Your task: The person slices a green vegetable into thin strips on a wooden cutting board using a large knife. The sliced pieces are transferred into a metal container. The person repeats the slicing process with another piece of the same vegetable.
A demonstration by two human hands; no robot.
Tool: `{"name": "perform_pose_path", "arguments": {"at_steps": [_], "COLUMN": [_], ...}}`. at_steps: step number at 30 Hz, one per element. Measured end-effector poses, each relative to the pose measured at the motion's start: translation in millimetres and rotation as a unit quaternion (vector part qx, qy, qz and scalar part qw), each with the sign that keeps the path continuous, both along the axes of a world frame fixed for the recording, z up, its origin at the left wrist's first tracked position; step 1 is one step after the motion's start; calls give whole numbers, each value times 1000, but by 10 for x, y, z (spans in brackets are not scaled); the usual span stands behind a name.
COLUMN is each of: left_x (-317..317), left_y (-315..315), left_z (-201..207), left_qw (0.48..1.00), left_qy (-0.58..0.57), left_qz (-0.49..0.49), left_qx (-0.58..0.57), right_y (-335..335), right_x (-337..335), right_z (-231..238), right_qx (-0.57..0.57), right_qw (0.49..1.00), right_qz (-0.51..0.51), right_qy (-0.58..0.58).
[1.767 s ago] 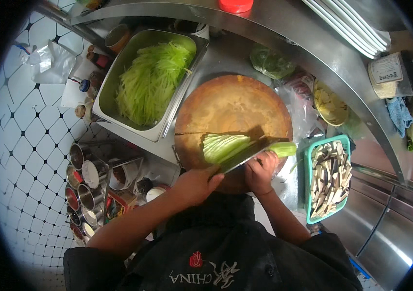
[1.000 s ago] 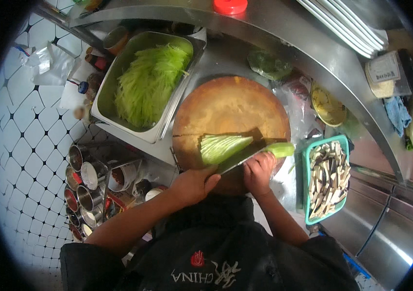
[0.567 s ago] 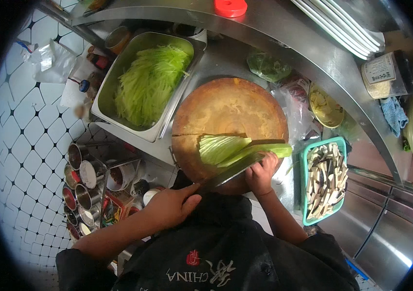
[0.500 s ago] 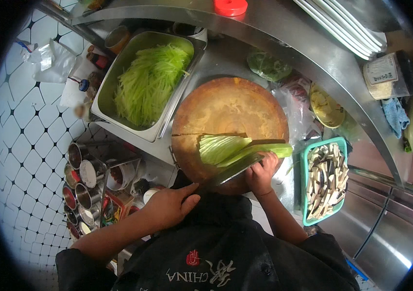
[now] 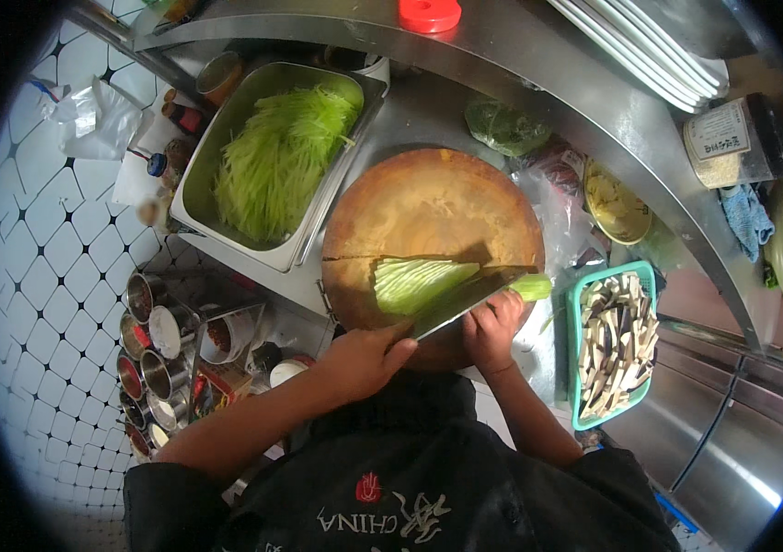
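Observation:
My left hand (image 5: 368, 361) is closed round the handle of a cleaver (image 5: 467, 302), whose broad blade slants up to the right across the round wooden chopping block (image 5: 428, 202). Thin, pale green vegetable slices (image 5: 414, 283) lie fanned out on the block, left of the blade. On the blade's other side, my right hand (image 5: 492, 327) grips the green vegetable with bent fingers close to the blade. A piece of the green vegetable (image 5: 532, 286) sticks out past those fingers. The blade hides part of the slices, and whether it touches the wood I cannot tell.
A steel pan (image 5: 196, 166) of green vegetable shreds stands at the left. To the right is a turquoise basket (image 5: 577, 368) of cut dark-skinned strips. A metal shelf (image 5: 502, 55) curves overhead, bearing a red ring-shaped object (image 5: 429, 15). Several steel pots (image 5: 163, 373) stand lower left.
My left hand and the cleaver have moved up and to the right, and the blade now covers more of the green vegetable beside my right hand. My right hand has barely moved.

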State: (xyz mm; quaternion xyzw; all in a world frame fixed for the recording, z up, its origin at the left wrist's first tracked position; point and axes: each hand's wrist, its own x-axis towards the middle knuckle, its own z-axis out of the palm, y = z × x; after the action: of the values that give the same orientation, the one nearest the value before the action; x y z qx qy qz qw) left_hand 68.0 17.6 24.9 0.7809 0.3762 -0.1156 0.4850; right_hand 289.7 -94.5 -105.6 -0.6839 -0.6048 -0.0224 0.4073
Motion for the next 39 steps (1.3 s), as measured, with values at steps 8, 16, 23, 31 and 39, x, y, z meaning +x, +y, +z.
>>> {"name": "perform_pose_path", "arguments": {"at_steps": [8,16,23,31,39], "left_x": [-399,85,56,-258,-306], "left_y": [-38,-28,-43,-129,-80], "left_z": [493,-234,-336,455,437], "left_qw": [995,1000,1000,999,997], "left_qy": [72,2,-11,37,62], "left_qz": [-23,4,-9,5,4], "left_qx": [-66,1,14,-24,-56], "right_y": [-4,20,11,-49,26], "right_x": [-29,-53,119,116,66], "right_z": [43,65,291,245,358], "right_qx": [-4,16,-43,-45,-69], "right_qw": [1000,1000,998,996,998], "right_qz": [4,3,41,21,6], "right_qy": [17,1,-2,-68,5]}}
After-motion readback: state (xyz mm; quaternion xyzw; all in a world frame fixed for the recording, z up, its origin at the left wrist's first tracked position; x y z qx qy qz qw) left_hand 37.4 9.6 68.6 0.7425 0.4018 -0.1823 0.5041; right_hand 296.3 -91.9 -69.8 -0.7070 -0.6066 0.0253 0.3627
